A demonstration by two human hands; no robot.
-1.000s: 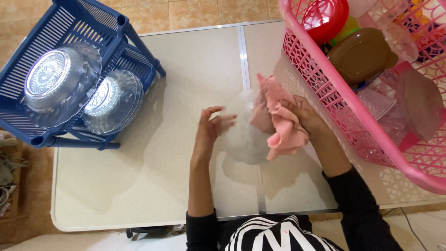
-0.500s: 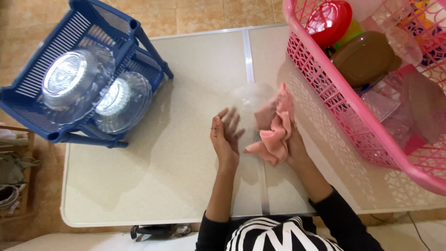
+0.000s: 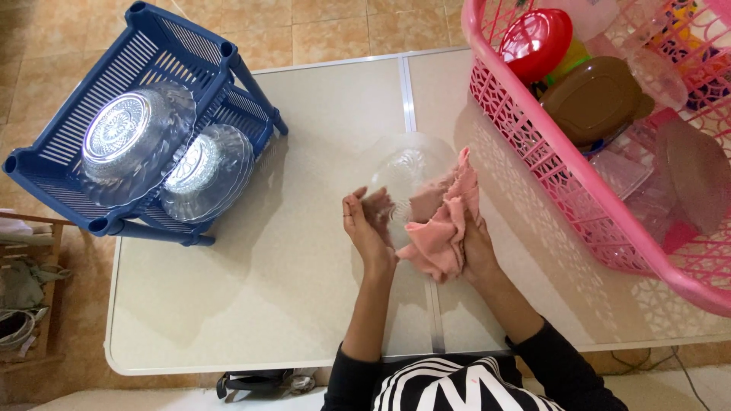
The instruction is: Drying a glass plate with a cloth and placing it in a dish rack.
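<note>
My left hand [image 3: 367,225] grips the near rim of a clear patterned glass bowl [image 3: 406,169], held above the beige table [image 3: 251,297]. My right hand [image 3: 477,248] holds a pink cloth [image 3: 442,222] pressed against the bowl's right side. The cloth drapes over most of that hand. Both hands sit close together over the table's middle seam.
A blue slatted rack [image 3: 65,137] at the far left holds two upturned clear glass bowls [image 3: 133,141]. A pink plastic basket [image 3: 533,152] at the right carries a red lid, a brown lid and several clear containers. Tiled floor lies beyond the table.
The bowl has turned in my hands, its patterned base now facing up. My left hand went from flat against it to gripping its rim. The cloth slid lower along the right side.
</note>
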